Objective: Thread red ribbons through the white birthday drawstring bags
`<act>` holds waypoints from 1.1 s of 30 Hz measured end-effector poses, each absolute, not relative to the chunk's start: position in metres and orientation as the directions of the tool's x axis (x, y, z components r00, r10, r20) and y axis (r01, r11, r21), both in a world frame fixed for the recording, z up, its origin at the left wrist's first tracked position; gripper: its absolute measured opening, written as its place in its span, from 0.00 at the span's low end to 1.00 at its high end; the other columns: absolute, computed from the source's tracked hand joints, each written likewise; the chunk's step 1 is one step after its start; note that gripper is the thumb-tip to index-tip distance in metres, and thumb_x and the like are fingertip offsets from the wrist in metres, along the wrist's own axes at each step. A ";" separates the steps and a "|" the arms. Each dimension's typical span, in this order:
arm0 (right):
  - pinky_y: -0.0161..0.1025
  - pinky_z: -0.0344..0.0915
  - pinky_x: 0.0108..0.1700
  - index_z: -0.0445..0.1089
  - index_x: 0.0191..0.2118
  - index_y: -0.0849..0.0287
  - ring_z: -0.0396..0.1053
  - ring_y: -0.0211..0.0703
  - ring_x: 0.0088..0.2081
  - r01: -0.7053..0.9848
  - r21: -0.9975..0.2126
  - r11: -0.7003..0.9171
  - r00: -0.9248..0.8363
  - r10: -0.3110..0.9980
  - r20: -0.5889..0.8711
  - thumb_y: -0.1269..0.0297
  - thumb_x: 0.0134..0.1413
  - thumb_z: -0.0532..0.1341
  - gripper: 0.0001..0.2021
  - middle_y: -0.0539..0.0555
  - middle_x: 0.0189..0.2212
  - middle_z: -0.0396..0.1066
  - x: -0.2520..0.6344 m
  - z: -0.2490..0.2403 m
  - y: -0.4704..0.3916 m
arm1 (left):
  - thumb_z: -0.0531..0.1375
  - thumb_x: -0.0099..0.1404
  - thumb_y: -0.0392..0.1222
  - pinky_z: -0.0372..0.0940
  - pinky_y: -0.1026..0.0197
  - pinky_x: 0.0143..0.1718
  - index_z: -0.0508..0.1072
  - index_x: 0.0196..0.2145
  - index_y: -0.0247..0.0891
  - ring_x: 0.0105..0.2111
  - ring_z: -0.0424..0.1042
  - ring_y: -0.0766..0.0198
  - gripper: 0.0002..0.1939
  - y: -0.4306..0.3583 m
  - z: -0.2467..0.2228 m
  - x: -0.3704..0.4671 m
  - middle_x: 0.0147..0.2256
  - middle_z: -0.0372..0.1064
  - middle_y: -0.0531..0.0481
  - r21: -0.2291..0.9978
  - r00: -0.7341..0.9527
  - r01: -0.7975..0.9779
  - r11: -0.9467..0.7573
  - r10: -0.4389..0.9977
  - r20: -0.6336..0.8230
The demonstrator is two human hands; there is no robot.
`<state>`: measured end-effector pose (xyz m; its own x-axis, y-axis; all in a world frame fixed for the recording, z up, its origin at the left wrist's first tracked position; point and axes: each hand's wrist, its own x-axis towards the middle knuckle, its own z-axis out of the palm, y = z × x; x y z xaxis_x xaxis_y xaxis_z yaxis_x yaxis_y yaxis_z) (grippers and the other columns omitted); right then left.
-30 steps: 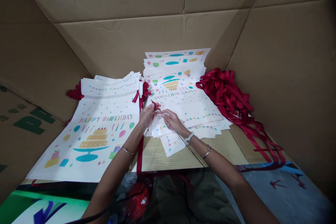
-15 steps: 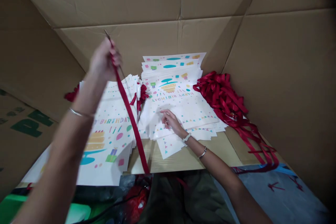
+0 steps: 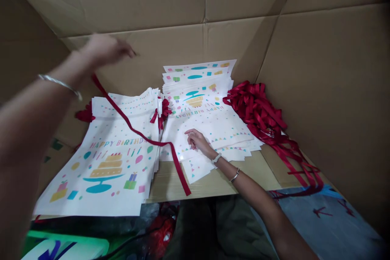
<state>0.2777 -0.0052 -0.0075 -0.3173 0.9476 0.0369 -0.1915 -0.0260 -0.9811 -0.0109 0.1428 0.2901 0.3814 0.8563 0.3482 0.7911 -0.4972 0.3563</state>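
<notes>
My left hand (image 3: 106,50), smeared by motion, is raised over the left stack with its fingers closed. A red ribbon (image 3: 128,124) trails from beneath it across the left stack of printed birthday bags (image 3: 117,191), its loose end over the table edge. The grip itself is hidden; a thin dark tip shows at the fingertips. My right hand (image 3: 198,142) rests on the middle pile of birthday bags (image 3: 210,128), index finger stretched out and the others loosely bent, holding nothing. Red ribbon handles (image 3: 164,111) stick out between the two piles.
A heap of red ribbons (image 3: 256,105) lies right of the middle pile and hangs over the table edge. Cardboard walls (image 3: 237,44) stand behind and at both sides. Below left is a green container (image 3: 94,248), beside a red plastic bundle (image 3: 163,231).
My left hand has swung left, drawing the upper ribbon left while its lower end moved slightly right. My right hand has stayed on the middle pile.
</notes>
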 end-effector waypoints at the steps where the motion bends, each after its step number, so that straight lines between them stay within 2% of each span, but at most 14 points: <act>1: 0.29 0.53 0.20 0.67 0.47 0.58 0.58 0.31 0.17 -0.174 -0.985 -0.014 -0.313 0.949 0.041 0.57 0.57 0.55 0.15 0.43 0.23 0.65 0.278 -0.007 -0.006 | 0.54 0.74 0.37 0.63 0.58 0.47 0.79 0.44 0.28 0.48 0.72 0.54 0.14 0.148 0.282 -0.014 0.35 0.68 0.55 0.205 0.382 0.870 -0.449 0.875 0.297; 2: 0.29 0.53 0.21 0.68 0.47 0.58 0.58 0.31 0.18 -0.141 -0.990 0.013 -0.298 0.953 0.055 0.58 0.58 0.55 0.14 0.44 0.23 0.64 0.278 -0.008 -0.007 | 0.58 0.71 0.38 0.61 0.60 0.48 0.79 0.42 0.28 0.46 0.73 0.56 0.12 0.149 0.264 -0.015 0.32 0.68 0.55 0.129 0.354 0.903 -0.410 0.880 0.317; 3: 0.30 0.54 0.22 0.68 0.46 0.58 0.58 0.32 0.19 -0.092 -0.994 0.057 -0.272 0.959 0.080 0.59 0.59 0.54 0.14 0.44 0.24 0.64 0.278 -0.008 -0.007 | 0.60 0.70 0.38 0.61 0.62 0.46 0.80 0.41 0.29 0.42 0.73 0.59 0.11 0.146 0.238 -0.014 0.31 0.69 0.55 0.140 0.375 0.897 -0.420 0.888 0.267; 5: 0.30 0.56 0.26 0.70 0.45 0.58 0.60 0.33 0.22 0.053 -0.983 0.177 -0.208 0.965 0.162 0.60 0.61 0.53 0.13 0.45 0.25 0.64 0.277 -0.010 -0.007 | 0.60 0.69 0.39 0.61 0.66 0.39 0.80 0.37 0.29 0.34 0.72 0.64 0.11 0.129 0.172 -0.009 0.29 0.73 0.51 0.314 0.451 0.812 -0.492 0.871 0.196; 7: 0.31 0.57 0.30 0.71 0.43 0.59 0.61 0.35 0.26 0.225 -0.930 0.289 -0.172 0.952 0.254 0.61 0.63 0.53 0.12 0.47 0.25 0.65 0.276 -0.014 -0.006 | 0.58 0.69 0.47 0.62 0.67 0.35 0.80 0.34 0.34 0.30 0.72 0.63 0.15 0.105 0.110 -0.004 0.29 0.75 0.50 0.387 0.496 0.760 -0.522 0.851 0.175; 8: 0.32 0.57 0.32 0.71 0.42 0.58 0.62 0.35 0.27 0.304 -0.895 0.327 -0.171 0.943 0.286 0.61 0.64 0.53 0.11 0.47 0.26 0.66 0.276 -0.016 -0.004 | 0.57 0.69 0.50 0.62 0.66 0.34 0.78 0.31 0.35 0.30 0.72 0.63 0.18 0.094 0.085 -0.003 0.29 0.75 0.49 0.469 0.500 0.706 -0.531 0.842 0.200; 11: 0.33 0.57 0.36 0.71 0.41 0.58 0.65 0.37 0.30 0.471 -0.796 0.380 -0.200 0.925 0.323 0.63 0.67 0.52 0.11 0.49 0.28 0.70 0.279 -0.019 0.001 | 0.57 0.67 0.56 0.62 0.65 0.32 0.75 0.25 0.36 0.27 0.71 0.62 0.23 0.071 0.040 -0.003 0.26 0.74 0.48 0.611 0.415 0.634 -0.475 0.875 0.249; 15: 0.33 0.57 0.39 0.70 0.40 0.58 0.68 0.39 0.34 0.648 -0.663 0.376 -0.226 0.926 0.304 0.65 0.70 0.51 0.12 0.50 0.31 0.72 0.280 -0.013 0.005 | 0.61 0.63 0.57 0.59 0.65 0.27 0.77 0.28 0.35 0.24 0.67 0.63 0.21 0.060 0.017 -0.001 0.25 0.74 0.47 0.736 0.321 0.573 -0.360 0.925 0.202; 19: 0.35 0.58 0.39 0.71 0.42 0.57 0.71 0.42 0.40 0.823 -0.450 0.347 -0.260 0.934 0.245 0.64 0.71 0.52 0.11 0.53 0.39 0.76 0.259 0.003 0.002 | 0.64 0.61 0.59 0.55 0.66 0.21 0.76 0.30 0.34 0.19 0.61 0.67 0.21 0.051 0.009 0.005 0.24 0.73 0.47 0.834 0.382 0.465 -0.296 0.917 0.113; 25: 0.42 0.64 0.44 0.71 0.50 0.60 0.67 0.53 0.51 0.915 -0.183 0.359 -0.320 0.924 0.208 0.57 0.74 0.50 0.17 0.61 0.50 0.71 0.209 0.006 -0.007 | 0.66 0.58 0.62 0.52 0.68 0.18 0.72 0.29 0.35 0.17 0.58 0.70 0.24 0.040 0.013 -0.001 0.22 0.72 0.49 0.905 0.435 0.385 -0.183 0.900 -0.003; 30: 0.50 0.65 0.48 0.69 0.54 0.62 0.64 0.57 0.52 0.942 -0.087 0.323 -0.298 0.928 0.222 0.60 0.74 0.47 0.18 0.67 0.53 0.67 0.197 -0.006 -0.010 | 0.67 0.54 0.63 0.51 0.68 0.17 0.73 0.29 0.34 0.16 0.57 0.71 0.25 0.045 0.004 -0.009 0.22 0.73 0.48 0.911 0.377 0.395 -0.123 0.925 -0.039; 33: 0.51 0.65 0.49 0.68 0.55 0.62 0.64 0.57 0.52 0.943 -0.065 0.325 -0.308 0.931 0.196 0.63 0.74 0.46 0.17 0.67 0.53 0.66 0.199 -0.007 -0.010 | 0.68 0.53 0.62 0.52 0.67 0.17 0.73 0.29 0.35 0.16 0.58 0.70 0.24 0.048 -0.004 -0.010 0.22 0.73 0.48 0.914 0.374 0.388 -0.120 0.927 -0.037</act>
<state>0.1988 -0.0097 -0.0072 -0.3075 0.9311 0.1960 0.9434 0.3252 -0.0646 -0.0099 0.0483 -0.0038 0.3741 0.9266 -0.0370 0.3885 -0.1203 0.9136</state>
